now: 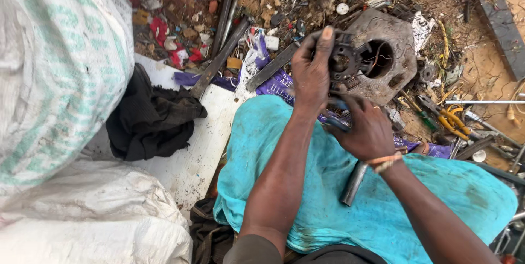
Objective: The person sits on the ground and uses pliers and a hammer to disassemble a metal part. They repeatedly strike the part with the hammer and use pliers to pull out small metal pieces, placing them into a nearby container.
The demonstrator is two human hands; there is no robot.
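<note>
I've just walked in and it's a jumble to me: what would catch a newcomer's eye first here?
First, the two hands at the centre: the left hand grips a round black metal part, while the right hand works just beneath it. Under the forearms spreads a bright turquoise cloth with a short metal tube lying on it. To the left bulks a big white woven sack, and yellow-handled pliers lie among scrap on the right.

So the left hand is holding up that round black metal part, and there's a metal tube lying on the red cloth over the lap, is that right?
Not quite: the head view shows the cloth is turquoise, not red. The rest holds: the left hand holds up the round black metal part, and the metal tube lies on that cloth.
</note>
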